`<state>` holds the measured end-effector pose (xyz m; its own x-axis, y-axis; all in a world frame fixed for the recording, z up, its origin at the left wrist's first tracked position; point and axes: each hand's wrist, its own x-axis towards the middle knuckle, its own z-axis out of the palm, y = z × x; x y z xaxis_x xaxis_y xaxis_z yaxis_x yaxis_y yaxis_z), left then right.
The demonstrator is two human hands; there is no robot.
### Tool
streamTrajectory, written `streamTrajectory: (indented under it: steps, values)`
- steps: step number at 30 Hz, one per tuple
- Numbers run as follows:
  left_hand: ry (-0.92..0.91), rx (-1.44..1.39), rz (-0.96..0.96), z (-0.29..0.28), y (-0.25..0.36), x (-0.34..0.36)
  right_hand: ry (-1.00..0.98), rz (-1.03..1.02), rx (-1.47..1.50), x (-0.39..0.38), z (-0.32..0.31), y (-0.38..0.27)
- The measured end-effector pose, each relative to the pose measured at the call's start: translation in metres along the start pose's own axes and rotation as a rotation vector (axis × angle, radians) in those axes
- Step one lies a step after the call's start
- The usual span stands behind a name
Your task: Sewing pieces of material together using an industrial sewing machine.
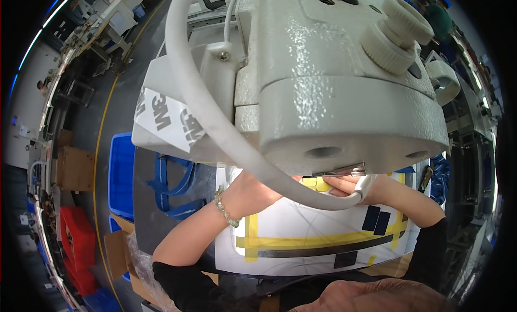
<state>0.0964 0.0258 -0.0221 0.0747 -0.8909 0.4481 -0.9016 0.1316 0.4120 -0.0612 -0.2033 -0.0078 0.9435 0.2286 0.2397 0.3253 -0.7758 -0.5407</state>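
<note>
A large white sewing machine head (344, 102) fills the upper middle and hides part of the work below it. Under it, my left hand (250, 196) rests on the white work surface (301, 223), a beaded bracelet at its wrist; the machine and a thick white cable (215, 107) cover its fingertips. My right hand (350, 185) lies beside a small yellow piece (315, 184), its visible fingers stretched out flat and pointing left. Whether the left fingers touch that yellow piece is hidden. Two dark blue rectangular fabric pieces (376, 219) lie close to my right forearm.
Yellow tape (301, 241) and a black strip run along the near part of the surface. A dark patch (346, 259) lies at the front edge. Blue straps (172, 185) sit at the left, near a blue bin (121, 174). Cartons (75, 169) and red bins (77, 239) stand farther left.
</note>
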Motion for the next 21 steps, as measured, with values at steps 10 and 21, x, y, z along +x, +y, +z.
streamTrajectory:
  steps: [10, 21]
  values:
    - [-0.134, -0.184, -0.206, 0.009, -0.006, -0.021, -0.522, 0.343, 0.081, -0.022, 0.008, 0.024]
    - [-0.019, -0.22, -0.205, 0.007, -0.002, -0.011, -0.474, 0.213, 0.139, -0.011, 0.018, 0.039]
